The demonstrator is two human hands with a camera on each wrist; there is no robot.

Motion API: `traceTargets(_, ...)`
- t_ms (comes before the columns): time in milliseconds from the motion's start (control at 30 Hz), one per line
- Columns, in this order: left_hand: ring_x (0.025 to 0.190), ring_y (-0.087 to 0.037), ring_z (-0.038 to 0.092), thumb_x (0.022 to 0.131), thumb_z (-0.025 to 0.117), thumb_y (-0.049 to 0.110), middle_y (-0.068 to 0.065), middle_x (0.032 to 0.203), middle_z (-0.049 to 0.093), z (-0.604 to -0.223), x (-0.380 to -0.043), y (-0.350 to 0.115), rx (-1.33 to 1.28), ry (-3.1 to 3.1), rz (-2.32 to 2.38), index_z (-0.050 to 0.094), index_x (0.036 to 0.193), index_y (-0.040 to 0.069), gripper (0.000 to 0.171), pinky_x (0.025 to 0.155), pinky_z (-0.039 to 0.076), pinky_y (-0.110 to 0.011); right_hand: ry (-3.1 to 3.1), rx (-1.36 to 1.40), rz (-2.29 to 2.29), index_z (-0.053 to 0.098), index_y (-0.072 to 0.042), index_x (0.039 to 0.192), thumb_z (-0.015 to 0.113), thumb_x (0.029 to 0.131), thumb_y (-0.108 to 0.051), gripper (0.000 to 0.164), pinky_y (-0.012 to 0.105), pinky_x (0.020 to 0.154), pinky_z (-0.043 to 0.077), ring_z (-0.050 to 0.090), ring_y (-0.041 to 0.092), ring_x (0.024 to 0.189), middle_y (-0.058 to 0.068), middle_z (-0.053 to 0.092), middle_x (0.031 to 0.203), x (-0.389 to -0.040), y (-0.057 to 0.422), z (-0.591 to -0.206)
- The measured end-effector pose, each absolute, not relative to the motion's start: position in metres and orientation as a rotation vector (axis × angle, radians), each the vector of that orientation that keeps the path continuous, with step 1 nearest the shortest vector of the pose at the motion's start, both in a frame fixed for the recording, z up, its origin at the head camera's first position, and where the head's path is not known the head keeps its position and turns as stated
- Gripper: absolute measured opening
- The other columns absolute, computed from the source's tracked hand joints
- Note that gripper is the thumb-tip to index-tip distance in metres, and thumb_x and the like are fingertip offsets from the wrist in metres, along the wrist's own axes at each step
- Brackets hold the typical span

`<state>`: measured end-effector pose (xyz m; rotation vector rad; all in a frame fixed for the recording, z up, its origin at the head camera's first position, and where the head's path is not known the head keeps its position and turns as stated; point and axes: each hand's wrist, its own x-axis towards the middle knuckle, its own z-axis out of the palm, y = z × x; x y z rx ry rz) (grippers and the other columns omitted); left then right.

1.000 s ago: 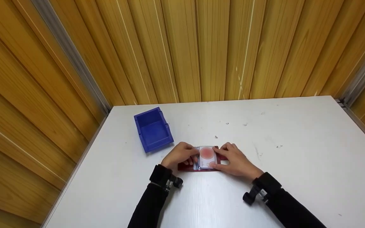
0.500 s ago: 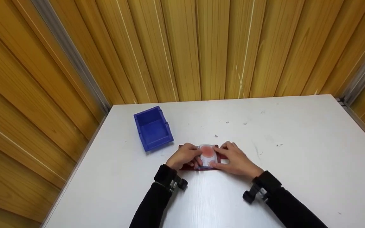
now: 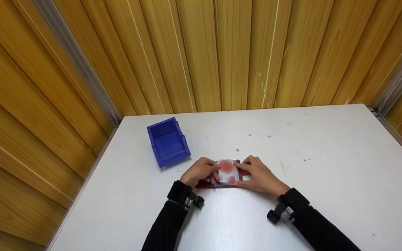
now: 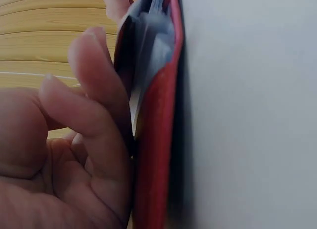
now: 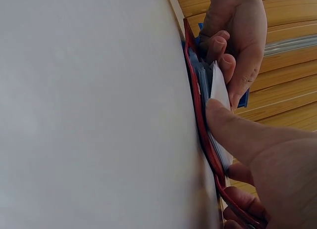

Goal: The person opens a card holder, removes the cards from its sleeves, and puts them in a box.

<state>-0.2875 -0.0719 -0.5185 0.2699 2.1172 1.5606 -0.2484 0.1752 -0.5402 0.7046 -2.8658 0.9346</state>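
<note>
A white card with pink-red circles (image 3: 226, 167) lies over an open red card holder (image 3: 205, 185) on the white table. My left hand (image 3: 200, 171) pinches the card's left edge, its lower fingers curled over the holder. At the right edge, my right hand (image 3: 261, 177) grips the card between thumb and fingers. The left wrist view shows clear plastic sleeves (image 4: 156, 43) inside the red cover (image 4: 156, 140). In the right wrist view, the right thumb (image 5: 233, 130) presses along the edges of the card and the sleeves, and the white card (image 5: 219, 88) stands slightly raised from them.
A blue plastic bin (image 3: 169, 144) sits on the white table (image 3: 319, 181), behind and left of the hands. Yellow wood-look panels (image 3: 232, 55) wall the table's back and sides.
My left hand shifts right over the holder, then slightly back left. The card's left side tilts and moves left with it. The right hand stays nearly in place.
</note>
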Motion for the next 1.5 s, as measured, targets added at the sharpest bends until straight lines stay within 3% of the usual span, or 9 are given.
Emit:
traceTargets(233,0.046,-0.006,0.057,0.103,0.059,0.010,-0.002,0.061,0.066,-0.517,-0.288,-0.075,0.259,2.113,1.547,0.070,0.088,0.000,0.022,0.045,0.042,-0.018,-2.895,0.702,0.932,0.059,-0.011,0.147,0.083,0.086,-0.046,0.074,0.031,0.084,0.040,0.042,0.015,0.101,-0.001,0.050,0.112,-0.248,0.175,-0.540)
traceTargets(1500,0.051,-0.005,0.059,0.103,0.056,0.007,-0.002,0.062,0.065,-0.504,-0.293,-0.103,0.270,2.176,1.413,0.071,0.095,-0.008,0.023,0.052,0.051,-0.018,-2.879,0.694,0.904,0.061,-0.012,0.145,0.085,0.084,-0.045,0.073,0.040,0.091,0.044,0.046,0.020,0.108,0.002,0.054,0.115,-0.250,0.177,-0.542)
